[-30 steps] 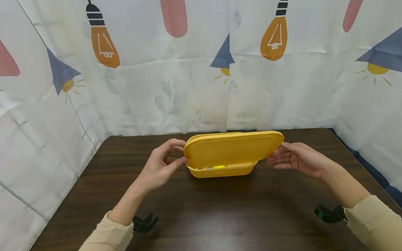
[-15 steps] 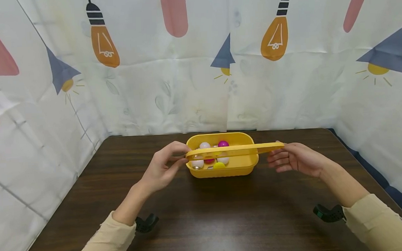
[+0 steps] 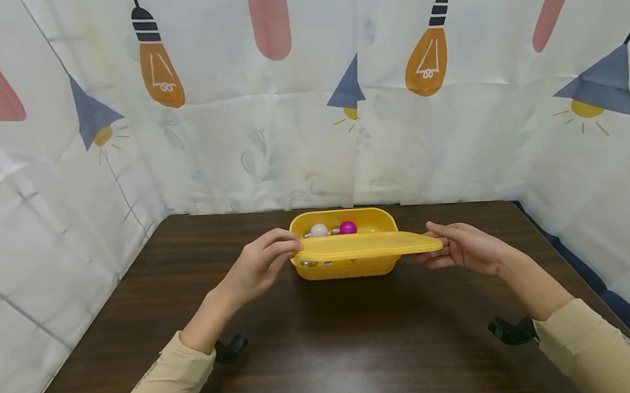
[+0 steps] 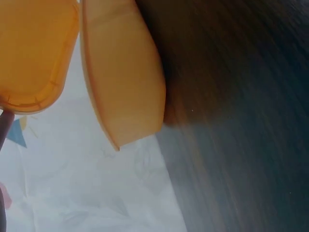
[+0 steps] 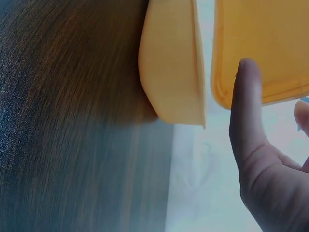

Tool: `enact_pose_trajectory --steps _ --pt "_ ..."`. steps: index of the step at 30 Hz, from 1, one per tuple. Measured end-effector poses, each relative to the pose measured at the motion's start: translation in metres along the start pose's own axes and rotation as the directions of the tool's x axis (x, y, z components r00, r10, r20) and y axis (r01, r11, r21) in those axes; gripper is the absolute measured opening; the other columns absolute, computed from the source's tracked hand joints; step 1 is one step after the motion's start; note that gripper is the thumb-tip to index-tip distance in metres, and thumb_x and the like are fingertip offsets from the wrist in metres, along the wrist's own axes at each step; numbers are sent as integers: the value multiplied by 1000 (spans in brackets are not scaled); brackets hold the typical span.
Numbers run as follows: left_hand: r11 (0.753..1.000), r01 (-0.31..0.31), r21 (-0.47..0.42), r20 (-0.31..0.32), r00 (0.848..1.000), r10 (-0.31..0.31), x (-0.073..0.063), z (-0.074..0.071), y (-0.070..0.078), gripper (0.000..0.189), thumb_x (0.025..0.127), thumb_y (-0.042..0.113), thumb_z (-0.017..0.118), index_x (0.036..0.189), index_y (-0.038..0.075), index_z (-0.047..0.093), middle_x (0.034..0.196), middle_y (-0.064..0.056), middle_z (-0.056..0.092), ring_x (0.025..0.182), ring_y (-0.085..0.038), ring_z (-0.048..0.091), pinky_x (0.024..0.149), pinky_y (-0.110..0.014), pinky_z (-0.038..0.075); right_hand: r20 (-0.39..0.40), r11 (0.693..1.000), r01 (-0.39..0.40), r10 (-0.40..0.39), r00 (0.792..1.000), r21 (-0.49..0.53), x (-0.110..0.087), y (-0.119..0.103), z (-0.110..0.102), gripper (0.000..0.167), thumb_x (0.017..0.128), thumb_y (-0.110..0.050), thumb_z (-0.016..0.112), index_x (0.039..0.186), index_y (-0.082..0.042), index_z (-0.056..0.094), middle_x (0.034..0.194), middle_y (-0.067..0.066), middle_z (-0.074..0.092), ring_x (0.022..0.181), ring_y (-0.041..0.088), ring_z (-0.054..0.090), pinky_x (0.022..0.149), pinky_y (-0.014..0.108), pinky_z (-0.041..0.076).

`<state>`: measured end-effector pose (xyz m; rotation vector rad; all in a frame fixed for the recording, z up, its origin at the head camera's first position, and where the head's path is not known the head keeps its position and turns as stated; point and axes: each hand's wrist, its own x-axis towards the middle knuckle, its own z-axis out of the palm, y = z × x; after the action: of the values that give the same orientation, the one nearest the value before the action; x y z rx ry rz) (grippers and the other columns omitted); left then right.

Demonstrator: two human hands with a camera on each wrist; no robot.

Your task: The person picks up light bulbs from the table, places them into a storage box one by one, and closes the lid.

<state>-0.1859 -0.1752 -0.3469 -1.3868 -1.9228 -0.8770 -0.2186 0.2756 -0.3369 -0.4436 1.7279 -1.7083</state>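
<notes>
Above the yellow box (image 3: 345, 270) a yellow lid (image 3: 371, 245) is held nearly flat, apart from its back rim. My left hand (image 3: 259, 262) pinches the lid's left end. At the right end my right hand (image 3: 464, 248) grips it; in the right wrist view one finger (image 5: 247, 106) lies straight along the lid's underside (image 5: 285, 43). Behind the lid, a white light bulb (image 3: 319, 230) and a magenta light bulb (image 3: 347, 227) with metal screw bases lie in the box. More bulb parts show under the lid's front edge; the rest is hidden.
The box stands near the back of a dark wooden table (image 3: 349, 337). A white curtain (image 3: 313, 155) printed with lamps hangs behind and at both sides. Black bands with small devices (image 3: 231, 349) sit at both wrists.
The lid has turned from steeply tilted, through edge-on, to nearly flat, and sits a little lower. The bulbs at the back of the box have come into view. Both hands keep hold.
</notes>
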Motion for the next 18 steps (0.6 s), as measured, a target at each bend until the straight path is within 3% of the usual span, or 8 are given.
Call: enact_pose_trajectory --steps 5,10,14,18 --pt "995 -76 67 25 997 75 0 2 -1 18 107 10 53 117 7 67 113 -10 63 102 -25 63 92 -30 55 -55 1000 -26 26 998 -1 2 -1 3 47 114 -30 42 136 8 58 118 14 71 105 25 71 97 43 54" --pt "980 -151 129 76 987 142 -2 4 -2 22 106 3 48 116 9 68 112 -10 61 101 -26 61 89 -33 56 -108 999 -31 33 994 11 4 0 4 38 112 -25 47 129 4 65 112 12 72 97 19 72 95 39 55" --pt "977 -158 140 117 983 142 -4 5 -4 26 106 1 45 115 11 67 113 -10 60 102 -26 59 90 -34 55 -112 1000 -9 11 994 26 5 1 4 33 111 -19 50 128 5 65 112 12 72 97 19 73 91 34 57" --pt "978 -154 144 133 982 135 -6 5 -5 26 106 2 45 115 11 67 114 -10 60 104 -26 59 91 -35 55 -111 999 -4 8 994 32 5 2 4 39 110 -17 52 136 12 55 115 13 71 98 20 73 89 32 58"
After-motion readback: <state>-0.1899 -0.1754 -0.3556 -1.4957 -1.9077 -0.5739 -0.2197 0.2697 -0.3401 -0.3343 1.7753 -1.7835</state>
